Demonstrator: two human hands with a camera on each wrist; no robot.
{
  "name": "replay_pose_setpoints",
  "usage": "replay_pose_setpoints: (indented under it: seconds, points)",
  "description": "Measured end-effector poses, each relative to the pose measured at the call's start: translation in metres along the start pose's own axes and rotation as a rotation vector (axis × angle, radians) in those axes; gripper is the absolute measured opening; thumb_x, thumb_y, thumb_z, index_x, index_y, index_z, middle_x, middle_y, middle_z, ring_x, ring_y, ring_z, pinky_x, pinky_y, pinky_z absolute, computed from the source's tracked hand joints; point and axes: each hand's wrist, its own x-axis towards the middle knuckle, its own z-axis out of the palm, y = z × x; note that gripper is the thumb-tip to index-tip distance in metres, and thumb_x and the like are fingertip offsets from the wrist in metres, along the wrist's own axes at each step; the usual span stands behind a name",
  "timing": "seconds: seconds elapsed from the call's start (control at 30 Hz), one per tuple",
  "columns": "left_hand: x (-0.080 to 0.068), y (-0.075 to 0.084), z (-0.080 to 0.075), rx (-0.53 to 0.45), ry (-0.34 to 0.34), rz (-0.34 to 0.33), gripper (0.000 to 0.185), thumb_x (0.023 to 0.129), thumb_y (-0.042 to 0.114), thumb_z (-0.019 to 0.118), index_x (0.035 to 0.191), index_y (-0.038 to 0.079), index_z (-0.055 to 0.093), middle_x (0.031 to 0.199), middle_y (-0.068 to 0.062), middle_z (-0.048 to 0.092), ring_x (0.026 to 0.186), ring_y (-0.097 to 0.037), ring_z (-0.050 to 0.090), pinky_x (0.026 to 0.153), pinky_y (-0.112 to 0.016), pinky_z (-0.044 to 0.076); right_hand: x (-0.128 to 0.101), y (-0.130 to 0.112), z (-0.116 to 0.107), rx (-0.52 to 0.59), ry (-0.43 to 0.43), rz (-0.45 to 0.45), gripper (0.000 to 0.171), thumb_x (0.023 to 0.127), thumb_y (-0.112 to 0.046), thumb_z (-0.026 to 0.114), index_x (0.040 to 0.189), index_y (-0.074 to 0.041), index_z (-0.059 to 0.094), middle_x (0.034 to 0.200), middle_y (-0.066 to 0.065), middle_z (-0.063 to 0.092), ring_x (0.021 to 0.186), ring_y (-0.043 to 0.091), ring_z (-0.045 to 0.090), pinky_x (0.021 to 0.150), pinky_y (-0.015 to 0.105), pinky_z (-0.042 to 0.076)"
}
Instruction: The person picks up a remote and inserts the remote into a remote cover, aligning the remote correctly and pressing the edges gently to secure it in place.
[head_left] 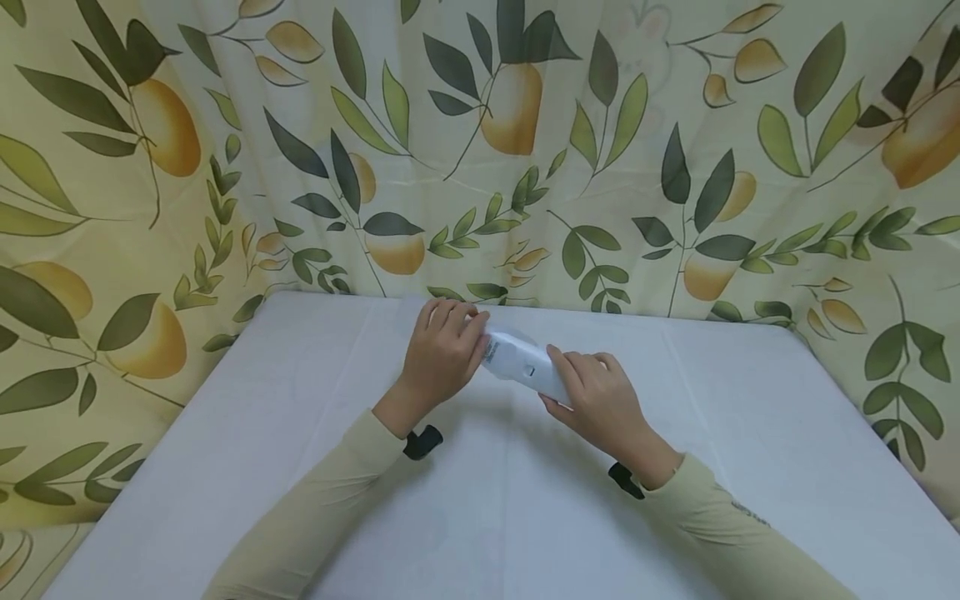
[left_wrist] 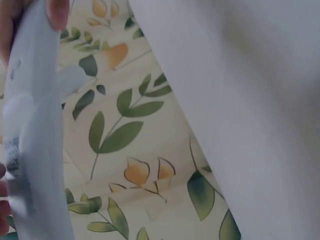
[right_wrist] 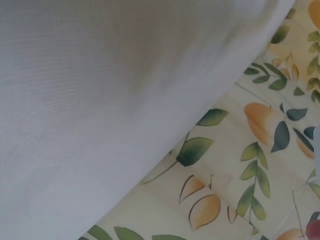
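A long, smooth white object (head_left: 517, 360) is held over the table, tilted down toward the right. Dark print marks its left part, and a small dark-edged mark sits near its middle. My left hand (head_left: 442, 350) grips the left end, fingers curled over it. On the right end, my right hand (head_left: 600, 400) holds it between thumb and fingers. The left wrist view has the white object (left_wrist: 35, 130) along its left side, with a pale piece jutting from its side. I cannot tell what kind of object it is.
A white cloth covers the table (head_left: 480, 517). Behind and beside it hangs a curtain (head_left: 465, 192) printed with leaves and orange fruit. Dark straps (head_left: 423, 442) are on both wrists. The right wrist view mostly takes in the tabletop (right_wrist: 100, 100) and its edge.
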Motion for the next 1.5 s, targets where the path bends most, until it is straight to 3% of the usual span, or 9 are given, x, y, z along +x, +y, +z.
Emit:
replay_pose_setpoints:
  seconds: [0.13, 0.37, 0.6, 0.8, 1.07, 1.23, 1.5]
  points:
    - [-0.001, -0.003, 0.003, -0.033, -0.049, 0.060, 0.020, 0.082, 0.018, 0.070, 0.100, 0.010, 0.072, 0.096, -0.005, 0.066, 0.094, -0.021, 0.059, 0.093, -0.040, 0.044, -0.002, 0.001, 0.001, 0.008, 0.031, -0.033, 0.069, 0.057, -0.028, 0.088, 0.112, 0.003, 0.061, 0.087, 0.016, 0.067, 0.074, 0.028, 0.066, 0.065, 0.044, 0.054]
    - [-0.003, -0.006, 0.006, -0.118, -0.059, 0.092, 0.015, 0.078, 0.012, 0.075, 0.092, 0.010, 0.072, 0.091, -0.003, 0.065, 0.092, -0.020, 0.059, 0.093, -0.039, 0.044, -0.005, 0.004, 0.003, 0.014, 0.036, -0.062, 0.069, 0.056, -0.027, 0.088, 0.113, 0.002, 0.062, 0.088, 0.015, 0.065, 0.071, 0.029, 0.066, 0.067, 0.046, 0.054]
    - [-0.007, -0.006, 0.013, -0.183, -0.007, 0.097, 0.012, 0.075, 0.008, 0.076, 0.087, 0.009, 0.073, 0.085, -0.002, 0.065, 0.085, -0.019, 0.058, 0.089, -0.037, 0.046, -0.004, 0.006, 0.002, 0.047, -0.001, -0.073, 0.070, 0.056, -0.030, 0.089, 0.114, 0.000, 0.063, 0.091, 0.014, 0.066, 0.076, 0.028, 0.066, 0.070, 0.047, 0.054]
    - [-0.009, -0.002, 0.014, -0.281, 0.039, 0.071, 0.012, 0.074, 0.002, 0.074, 0.085, 0.007, 0.072, 0.082, -0.004, 0.065, 0.082, -0.020, 0.056, 0.086, -0.035, 0.047, -0.001, 0.008, -0.001, 0.154, -0.017, -0.068, 0.072, 0.054, -0.027, 0.090, 0.114, 0.002, 0.063, 0.091, 0.014, 0.067, 0.078, 0.026, 0.065, 0.070, 0.042, 0.055]
    - [-0.009, 0.002, 0.012, -0.313, 0.080, 0.083, 0.012, 0.074, 0.004, 0.076, 0.085, 0.005, 0.072, 0.082, -0.006, 0.065, 0.082, -0.020, 0.057, 0.086, -0.035, 0.048, 0.001, 0.007, -0.004, 0.284, -0.083, 0.013, 0.072, 0.055, -0.023, 0.090, 0.117, 0.001, 0.061, 0.093, 0.014, 0.065, 0.074, 0.026, 0.064, 0.067, 0.037, 0.057]
    - [-0.008, 0.001, 0.011, -0.281, -0.010, 0.043, 0.008, 0.079, 0.010, 0.073, 0.087, 0.007, 0.072, 0.084, -0.005, 0.066, 0.084, -0.020, 0.058, 0.087, -0.037, 0.047, 0.004, 0.007, -0.005, 0.248, -0.108, 0.005, 0.070, 0.056, -0.025, 0.089, 0.116, -0.001, 0.061, 0.093, 0.013, 0.067, 0.077, 0.026, 0.064, 0.069, 0.039, 0.056]
    - [-0.007, 0.000, 0.007, -0.281, -0.302, -0.027, 0.020, 0.091, 0.027, 0.059, 0.085, 0.012, 0.072, 0.086, -0.001, 0.069, 0.089, -0.019, 0.061, 0.093, -0.040, 0.045, 0.005, 0.009, -0.008, 0.121, -0.079, -0.085, 0.073, 0.053, -0.032, 0.090, 0.116, -0.006, 0.063, 0.093, 0.010, 0.069, 0.084, 0.023, 0.066, 0.073, 0.044, 0.054]
